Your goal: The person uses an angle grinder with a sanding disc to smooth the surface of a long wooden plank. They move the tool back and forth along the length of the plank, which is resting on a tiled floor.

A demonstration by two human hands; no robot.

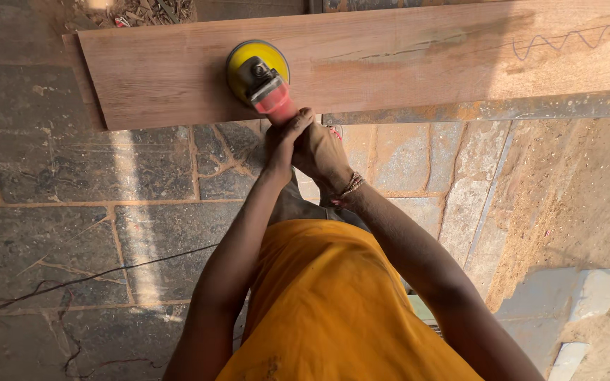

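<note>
Head view: I have both hands on a disc sander working a long wooden plank.

My left hand [282,141] and right hand [317,149] wrap their fingers tight round the red sander [266,83], its yellow disc flat on the plank [390,60] near the front edge. Tilting could gouge the wood; the trailing cable [93,276] on the stone floor [44,176] might snag.

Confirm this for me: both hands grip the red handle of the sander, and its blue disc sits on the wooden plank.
Not quite. The disc is yellow, not blue, as the head view shows. The rest stands: the left hand and right hand both grip the red handle of the sander, whose disc sits on the wooden plank.
</note>
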